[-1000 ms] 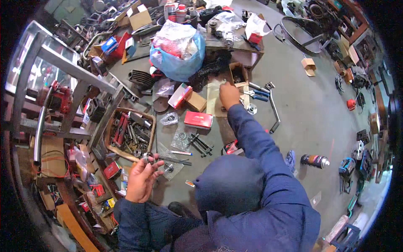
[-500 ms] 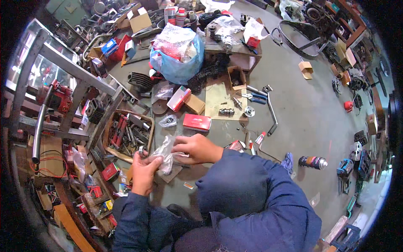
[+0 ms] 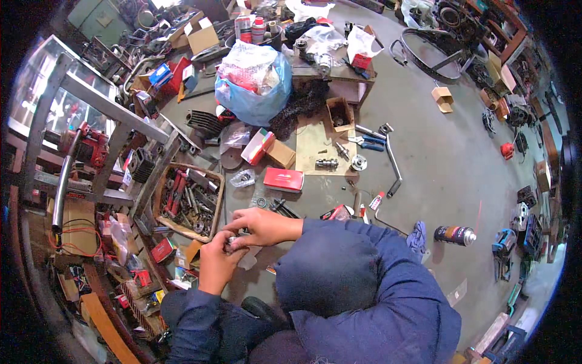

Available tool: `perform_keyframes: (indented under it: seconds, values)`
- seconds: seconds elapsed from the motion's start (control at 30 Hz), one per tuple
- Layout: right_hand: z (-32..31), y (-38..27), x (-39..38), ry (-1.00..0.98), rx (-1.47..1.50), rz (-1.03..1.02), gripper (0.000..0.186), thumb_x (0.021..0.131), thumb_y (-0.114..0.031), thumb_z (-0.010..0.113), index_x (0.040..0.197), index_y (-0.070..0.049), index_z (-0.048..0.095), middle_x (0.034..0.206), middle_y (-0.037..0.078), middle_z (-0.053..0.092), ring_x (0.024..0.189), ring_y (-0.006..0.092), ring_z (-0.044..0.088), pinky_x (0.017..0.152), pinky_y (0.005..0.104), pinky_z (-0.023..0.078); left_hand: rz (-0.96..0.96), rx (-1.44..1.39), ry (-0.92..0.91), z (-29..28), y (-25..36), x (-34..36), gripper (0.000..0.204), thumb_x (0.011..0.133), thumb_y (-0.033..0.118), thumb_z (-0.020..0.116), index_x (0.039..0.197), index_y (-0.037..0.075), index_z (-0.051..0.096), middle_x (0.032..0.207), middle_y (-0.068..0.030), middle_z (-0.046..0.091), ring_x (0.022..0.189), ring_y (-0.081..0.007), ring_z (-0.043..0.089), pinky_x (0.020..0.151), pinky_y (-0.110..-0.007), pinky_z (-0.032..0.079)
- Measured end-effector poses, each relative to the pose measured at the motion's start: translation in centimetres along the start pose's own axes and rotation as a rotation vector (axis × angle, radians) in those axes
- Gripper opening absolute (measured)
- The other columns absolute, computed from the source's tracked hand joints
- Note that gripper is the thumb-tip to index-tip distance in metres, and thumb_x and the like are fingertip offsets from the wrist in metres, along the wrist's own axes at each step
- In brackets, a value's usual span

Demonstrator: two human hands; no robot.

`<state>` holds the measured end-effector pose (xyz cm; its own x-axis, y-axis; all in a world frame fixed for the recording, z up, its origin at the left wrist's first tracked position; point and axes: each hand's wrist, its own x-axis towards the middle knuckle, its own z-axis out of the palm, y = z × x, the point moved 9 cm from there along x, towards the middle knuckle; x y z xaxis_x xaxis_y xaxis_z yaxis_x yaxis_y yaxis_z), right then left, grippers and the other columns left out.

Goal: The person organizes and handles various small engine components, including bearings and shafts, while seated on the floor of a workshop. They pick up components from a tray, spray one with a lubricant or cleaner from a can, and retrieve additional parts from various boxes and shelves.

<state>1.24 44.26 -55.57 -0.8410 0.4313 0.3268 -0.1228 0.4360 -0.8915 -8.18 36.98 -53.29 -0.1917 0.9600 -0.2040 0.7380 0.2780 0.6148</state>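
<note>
Both hands meet over the floor in front of me, to the right of the tool tray. My left hand (image 3: 218,258) is closed on a small shiny metal ring (image 3: 231,240), mostly covered by fingers. From the right, my right hand (image 3: 264,227) reaches across with its thumb and fingers closed on the same ring. Below the hands lies a pale, see-through piece (image 3: 247,261), perhaps plastic. Beyond the right hand are dark metal parts (image 3: 284,208) and a small round ring (image 3: 261,202). A red box (image 3: 284,179) lies farther off.
The wooden tray (image 3: 159,209) of tools stands at left, beside a metal frame (image 3: 109,109). Farther out are a blue plastic bag (image 3: 254,97) and a cardboard sheet (image 3: 309,142) bearing metal parts. A spray can (image 3: 454,235) lies at right, near a blue cloth (image 3: 416,238).
The clear plastic bag has left my fingers. My right hand has moved left and nearer, joining the left hand at the metal ring. Parts on the floor behind it now show.
</note>
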Motion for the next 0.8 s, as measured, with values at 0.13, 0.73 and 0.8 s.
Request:
perform_keyframes:
  seconds: [0.13, 0.73, 0.8]
  values:
    - [1.4, 2.1, -1.0, -0.072, 0.032, 0.056, 0.04, 0.089, -0.037, 0.071, 0.113, -0.005, 0.071, 0.099, 0.022, 0.066, 0.093, 0.0411, 0.064, 0.082, 0.046, 0.051, -0.059, -0.181, -0.08, 2.0, -1.3, 0.4, 0.04, 0.072, 0.01, 0.087, 0.103, 0.001, 0.065, 0.073, -0.0064, 0.068, 0.067, -0.0118, 0.065, 0.062, -0.029, 0.052]
    - [-0.7, 2.0, -1.0, 0.106, 0.383, 0.172, 0.03, 0.09, -0.022, 0.07, 0.11, 0.0, 0.067, 0.087, 0.016, 0.072, 0.077, 0.0236, 0.071, 0.071, 0.0366, 0.055, 0.067, -0.261, -0.019, 1.8, -3.7, 3.3, 0.035, 0.087, -0.01, 0.053, 0.119, -0.003, 0.065, 0.106, -0.0095, 0.072, 0.097, -0.0143, 0.066, 0.084, -0.028, 0.052]
    - [-0.8, 2.5, -1.3, 0.143, 0.384, 0.157, 0.03, 0.091, -0.023, 0.07, 0.109, 0.0, 0.067, 0.086, 0.017, 0.072, 0.077, 0.0264, 0.07, 0.071, 0.0381, 0.055, 0.007, -0.309, 0.0, 1.8, -4.6, 3.4, 0.035, 0.087, -0.011, 0.054, 0.119, -0.004, 0.065, 0.107, -0.009, 0.071, 0.097, -0.0141, 0.066, 0.085, -0.027, 0.052]
